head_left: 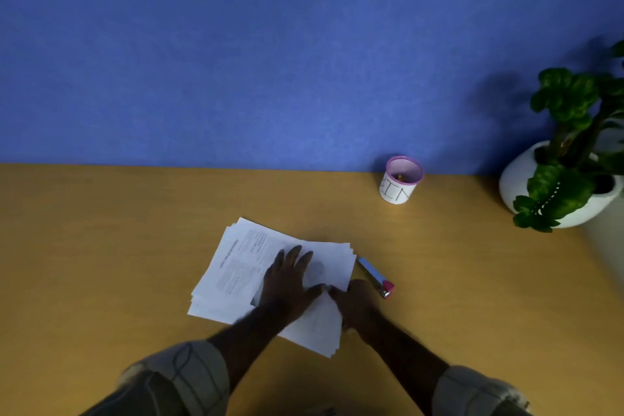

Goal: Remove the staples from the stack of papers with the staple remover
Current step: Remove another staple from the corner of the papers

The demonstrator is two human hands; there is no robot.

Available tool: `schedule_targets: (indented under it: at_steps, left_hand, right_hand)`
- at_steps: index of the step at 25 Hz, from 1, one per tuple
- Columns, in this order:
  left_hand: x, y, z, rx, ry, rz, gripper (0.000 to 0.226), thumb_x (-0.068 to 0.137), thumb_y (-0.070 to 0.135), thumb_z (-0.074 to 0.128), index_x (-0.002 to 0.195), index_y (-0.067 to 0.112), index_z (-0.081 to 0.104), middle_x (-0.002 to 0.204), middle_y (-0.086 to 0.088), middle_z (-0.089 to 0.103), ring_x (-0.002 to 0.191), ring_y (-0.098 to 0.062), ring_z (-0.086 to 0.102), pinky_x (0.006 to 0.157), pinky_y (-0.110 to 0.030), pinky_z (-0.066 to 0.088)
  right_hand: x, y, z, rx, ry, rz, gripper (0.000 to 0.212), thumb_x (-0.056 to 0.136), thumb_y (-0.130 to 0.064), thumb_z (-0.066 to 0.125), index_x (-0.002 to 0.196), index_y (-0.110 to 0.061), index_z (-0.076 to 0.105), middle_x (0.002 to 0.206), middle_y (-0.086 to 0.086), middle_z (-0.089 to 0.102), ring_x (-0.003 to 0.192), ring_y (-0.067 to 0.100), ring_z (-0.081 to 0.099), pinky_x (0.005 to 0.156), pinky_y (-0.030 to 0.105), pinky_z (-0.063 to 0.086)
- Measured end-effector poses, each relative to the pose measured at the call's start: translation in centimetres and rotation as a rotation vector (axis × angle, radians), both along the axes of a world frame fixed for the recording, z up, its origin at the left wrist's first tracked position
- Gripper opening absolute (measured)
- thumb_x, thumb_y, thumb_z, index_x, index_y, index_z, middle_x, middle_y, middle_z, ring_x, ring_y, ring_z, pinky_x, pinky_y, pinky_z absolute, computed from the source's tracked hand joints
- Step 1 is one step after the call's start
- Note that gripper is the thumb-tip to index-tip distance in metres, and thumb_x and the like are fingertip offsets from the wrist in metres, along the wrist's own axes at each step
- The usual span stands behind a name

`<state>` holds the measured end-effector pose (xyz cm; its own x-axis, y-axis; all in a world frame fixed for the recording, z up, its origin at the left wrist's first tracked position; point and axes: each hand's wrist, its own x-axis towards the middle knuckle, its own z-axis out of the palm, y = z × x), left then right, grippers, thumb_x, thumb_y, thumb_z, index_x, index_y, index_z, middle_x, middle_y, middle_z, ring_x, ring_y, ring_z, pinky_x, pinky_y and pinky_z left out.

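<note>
Pressing flat and open on the stack of papers [236, 267] mid-table, the left hand [290, 284] meets the right hand [358, 306], whose grip I cannot tell, near the staple remover [375, 277].

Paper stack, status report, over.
Left hand flat on paper stack. Right hand at stack's right edge, grip unclear. Staple remover lying unheld beside it. Nothing in the way.

Desk [101, 246] looks like smooth wood laminate, tan, matt with a faint sheen. Papers [236, 267] are plain white matt sheets with printed text. The remover [374, 275] has a shiny chrome metal body and a glossy pink plastic end. Wall [270, 61] is blue, matt, a bit fuzzy like fabric. Cup [400, 181] is wrapped in white paper, pot [516, 186] smooth white, sleeves [189, 378] checked cloth.
</note>
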<state>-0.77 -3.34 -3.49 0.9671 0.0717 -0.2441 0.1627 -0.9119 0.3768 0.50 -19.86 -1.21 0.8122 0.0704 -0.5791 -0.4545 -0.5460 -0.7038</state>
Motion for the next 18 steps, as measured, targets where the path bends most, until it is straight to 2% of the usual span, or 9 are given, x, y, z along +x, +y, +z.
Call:
schedule_targets:
  at_steps: [1,3,6,8,10,13,16,18]
  left_hand:
    - [-0.5,-0.2,-0.9,0.027,0.011,-0.012,0.085,0.087,0.068,0.049,0.156,0.032,0.017,0.167,0.002,0.011,0.153,-0.032,0.007,0.120,-0.051,0.017]
    - [-1.0,0.4,-2.0,0.089,0.007,-0.044,0.089,0.088,0.068,0.049,0.157,0.031,0.007,0.168,0.002,0.001,0.153,-0.035,-0.001,0.121,-0.053,0.011]
    - [-0.5,2.2,-2.1,0.086,-0.011,-0.099,0.096,0.085,0.066,0.056,0.158,0.032,0.004,0.168,0.003,0.000,0.153,-0.035,-0.002,0.122,-0.054,0.009]
    - [0.1,3.5,-1.8,0.063,-0.009,-0.151,0.100,0.083,0.065,0.062,0.158,0.032,0.006,0.168,0.004,0.005,0.154,-0.033,-0.001,0.122,-0.053,0.009]
    - [0.5,4.6,-1.6,0.051,-0.008,-0.196,0.099,0.080,0.063,0.067,0.157,0.033,0.012,0.167,0.004,0.010,0.154,-0.030,0.000,0.122,-0.052,0.009]
    - [0.8,5.2,-1.5,0.032,-0.028,-0.234,0.096,0.077,0.061,0.069,0.155,0.036,0.020,0.167,0.006,0.010,0.154,-0.026,-0.002,0.122,-0.052,0.008]
    - [1.8,3.5,-1.4,-0.039,-0.138,-0.212,0.076,0.080,0.063,0.059,0.148,0.042,0.033,0.164,0.007,0.020,0.154,-0.024,0.004,0.120,-0.051,0.012]
    - [2.5,1.9,-1.6,-0.067,-0.182,-0.163,0.063,0.087,0.064,0.051,0.145,0.041,0.042,0.162,0.006,0.028,0.153,-0.024,0.011,0.120,-0.049,0.016]
  right_hand:
    - [0.3,-0.4,0.4,-0.138,-0.093,0.058,0.029,0.094,-0.037,0.059,0.102,-0.009,0.064,0.100,0.007,0.070,0.082,0.019,0.068,0.058,0.025,0.054]
    - [1.3,-1.5,1.2,-0.340,-0.349,0.023,0.025,0.091,-0.034,0.060,0.106,-0.014,0.066,0.104,0.002,0.071,0.089,0.021,0.066,0.065,0.022,0.048]
    - [2.9,-3.4,1.4,-0.411,-0.609,-0.027,0.020,0.087,-0.029,0.065,0.104,-0.018,0.065,0.106,0.002,0.065,0.097,0.023,0.060,0.072,0.029,0.046]
    - [3.6,-4.4,0.7,-0.529,-0.572,0.096,0.033,0.086,-0.033,0.066,0.113,-0.015,0.062,0.113,0.004,0.059,0.105,0.025,0.055,0.080,0.035,0.047]
    - [3.7,-4.6,-0.4,-0.613,-0.456,0.198,0.038,0.086,-0.035,0.063,0.119,-0.016,0.057,0.116,0.005,0.057,0.107,0.026,0.054,0.085,0.038,0.047]
    - [3.3,-4.7,-1.9,-0.590,-0.436,0.238,0.030,0.091,-0.028,0.056,0.119,-0.017,0.059,0.109,0.005,0.059,0.102,0.026,0.056,0.081,0.037,0.047]
    - [3.4,-5.0,-2.2,-0.524,-0.509,0.230,0.021,0.092,-0.021,0.054,0.111,-0.016,0.064,0.100,0.005,0.061,0.097,0.028,0.058,0.073,0.032,0.044]
    - [3.6,-4.9,-2.1,-0.453,-0.558,0.320,0.026,0.092,-0.019,0.055,0.117,-0.019,0.064,0.103,0.004,0.065,0.098,0.025,0.059,0.074,0.032,0.046]
